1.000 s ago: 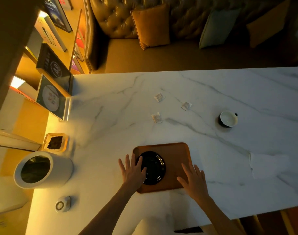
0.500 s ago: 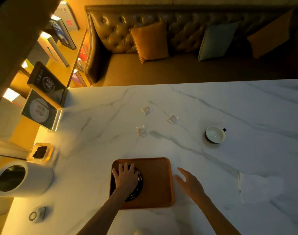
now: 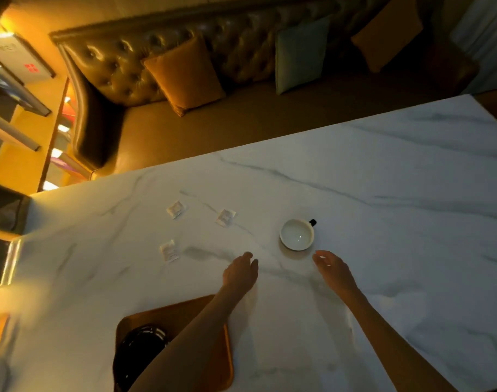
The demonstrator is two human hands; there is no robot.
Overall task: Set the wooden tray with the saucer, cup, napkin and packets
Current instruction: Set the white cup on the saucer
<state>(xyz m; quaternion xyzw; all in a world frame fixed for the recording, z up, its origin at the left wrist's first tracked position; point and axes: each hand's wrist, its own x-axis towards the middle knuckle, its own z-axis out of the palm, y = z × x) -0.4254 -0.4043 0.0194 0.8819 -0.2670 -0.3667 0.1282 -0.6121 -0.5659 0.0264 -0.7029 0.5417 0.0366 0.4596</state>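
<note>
**Hovering both hands by the cup, tray only has the saucer on it**

Both hands are out over the white marble table and neither one holds anything. The left hand has its fingers loosely drooped toward the tabletop, and the right hand is spread open with relaxed fingers pointing at the cup. The round white cup with a small black handle stands upright on the bare marble just beyond and between the two hands. It's near the right fingertips but not touching them.

The rounded rectangular wooden tray sits down at the near edge, with the left forearm crossing over it. The glossy black saucer lies on its left part, partly hidden by that arm.

Three small pale paper packets lie loose on the marble left of the cup, well apart from the tray: one farthest back, one closer to the cup, and one nearer the person.

Behind the table is a tufted brown leather sofa with an orange cushion and a pale green cushion.
</note>
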